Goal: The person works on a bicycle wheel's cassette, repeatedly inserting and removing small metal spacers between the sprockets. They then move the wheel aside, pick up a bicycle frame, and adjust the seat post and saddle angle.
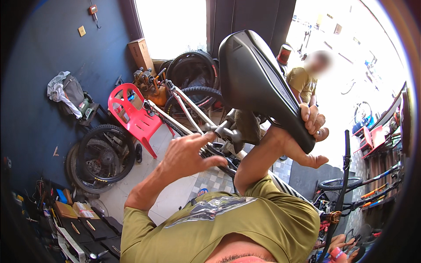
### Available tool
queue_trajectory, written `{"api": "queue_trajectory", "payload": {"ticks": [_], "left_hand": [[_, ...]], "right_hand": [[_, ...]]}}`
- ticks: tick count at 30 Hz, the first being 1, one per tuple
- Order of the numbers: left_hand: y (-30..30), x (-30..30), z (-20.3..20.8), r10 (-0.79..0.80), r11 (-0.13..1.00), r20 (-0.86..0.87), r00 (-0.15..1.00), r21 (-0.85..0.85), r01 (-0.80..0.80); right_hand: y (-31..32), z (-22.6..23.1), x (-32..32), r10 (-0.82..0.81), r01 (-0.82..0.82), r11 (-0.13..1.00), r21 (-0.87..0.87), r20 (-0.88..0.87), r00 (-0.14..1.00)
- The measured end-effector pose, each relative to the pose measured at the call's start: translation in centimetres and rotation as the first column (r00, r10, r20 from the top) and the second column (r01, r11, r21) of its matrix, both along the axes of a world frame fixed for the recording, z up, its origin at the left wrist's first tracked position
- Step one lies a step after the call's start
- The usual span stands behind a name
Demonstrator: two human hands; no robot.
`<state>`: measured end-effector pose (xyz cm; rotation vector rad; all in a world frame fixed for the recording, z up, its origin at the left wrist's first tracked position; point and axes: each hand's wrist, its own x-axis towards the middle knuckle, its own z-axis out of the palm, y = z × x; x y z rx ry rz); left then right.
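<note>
A black bicycle saddle [254, 74] rises close in front of me at centre right, its wide end up and its narrow end toward me. My right hand [291, 142] is closed around the narrow end, fingers curled over the right edge. My left hand [186, 153] reaches in from the left with its thumb spread wide. Its forefinger is at a grey metal clamp piece [234, 136] below the saddle; whether they touch I cannot tell. Dark cloth [247, 127] hangs beside that clamp. A white bicycle frame [195, 111] stretches away behind my left hand.
A red plastic chair [136, 116] and loose wheels [105, 153] stand to the left. More tyres [193, 72] lean by the bright doorway. Another person [301, 81] is beyond the saddle. Boxes and tools [83, 219] fill the lower left; bicycles [351, 184] line the right.
</note>
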<state>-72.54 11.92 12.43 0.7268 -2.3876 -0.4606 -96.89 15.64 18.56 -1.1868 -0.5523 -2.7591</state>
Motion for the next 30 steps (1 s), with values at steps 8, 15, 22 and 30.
{"api": "queue_trajectory", "payload": {"ticks": [8,15,22,30], "left_hand": [[1.4,-1.0,1.0,-0.185,0.983,-0.088,0.979,-0.029,0.184],[1.6,-0.9,1.2,-0.004,1.0,0.045,0.999,-0.011,0.005],[0.8,-2.3,-0.7,0.084,0.996,-0.062,0.995,0.015,-0.083],[1.8,-6.5,-3.4,0.125,0.877,-0.541,0.832,0.452,0.162]], "right_hand": [[0.2,-0.1,0.3,0.002,-0.002,1.0,-0.023,-0.02,1.0],[0.3,0.1,0.2,0.017,-0.017,1.0,0.009,0.051,0.999],[0.4,-0.1,0.3,0.026,-0.026,1.0,-0.006,0.035,0.999],[0.4,-0.4,0.1,-0.024,0.023,0.999,-0.025,-0.032,0.999]]}}
